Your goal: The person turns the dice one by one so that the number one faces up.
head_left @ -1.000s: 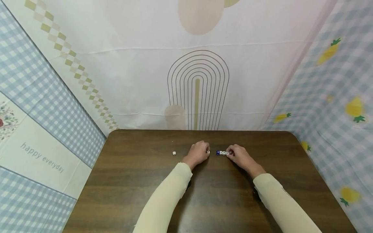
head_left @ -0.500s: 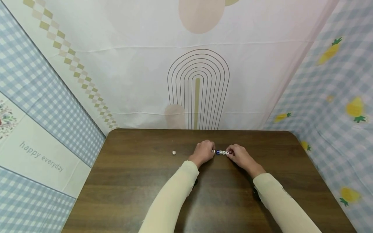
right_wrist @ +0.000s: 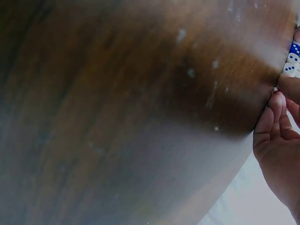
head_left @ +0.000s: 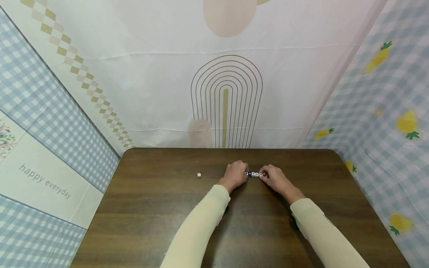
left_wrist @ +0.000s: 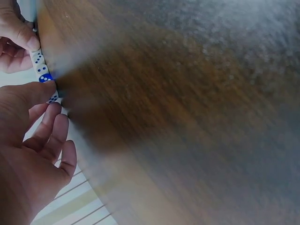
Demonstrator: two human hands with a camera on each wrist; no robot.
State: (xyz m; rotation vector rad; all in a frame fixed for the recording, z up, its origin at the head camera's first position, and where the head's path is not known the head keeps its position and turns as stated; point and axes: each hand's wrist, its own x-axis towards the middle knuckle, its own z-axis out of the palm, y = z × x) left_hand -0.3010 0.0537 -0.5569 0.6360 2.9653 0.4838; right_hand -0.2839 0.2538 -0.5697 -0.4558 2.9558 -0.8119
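A short row of dice lies on the brown wooden table, between my two hands. At the row's left end my left hand pinches a white die between thumb and fingers. Against it sits a blue die, followed by white dice with blue pips. My right hand pinches the white die at the right end; its fingers partly cover that end. In the right wrist view, the blue die and white dice show just beyond the right thumb.
A single white die lies apart, left of my left hand. Behind the table's far edge hangs a white patterned cloth. Checked cloths hang at both sides.
My left hand has slid right with its white die, which now meets the blue die at the row's left end. The right hand has stayed nearly still at the other end.
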